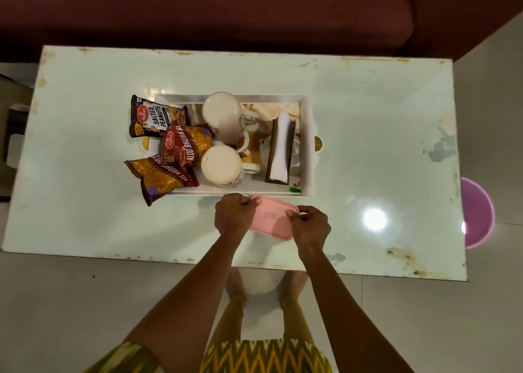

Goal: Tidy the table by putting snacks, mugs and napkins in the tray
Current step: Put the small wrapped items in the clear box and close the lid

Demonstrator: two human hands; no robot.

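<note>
As you lift the pink box [271, 217]: keep it level, clear the tray [308, 146] wall, and aim between the near mug [222, 164] and the napkin holder [281, 149].
Box place: low at the bench [368, 112], just beside the tray's 6 o'clock wall.
Left hand [233, 215]: your grip pinches the box's 9 o'clock end, fingers curled.
Right hand [310, 227]: your grip pinches its 3 o'clock end; both forearms reach in from 6 o'clock.
</note>
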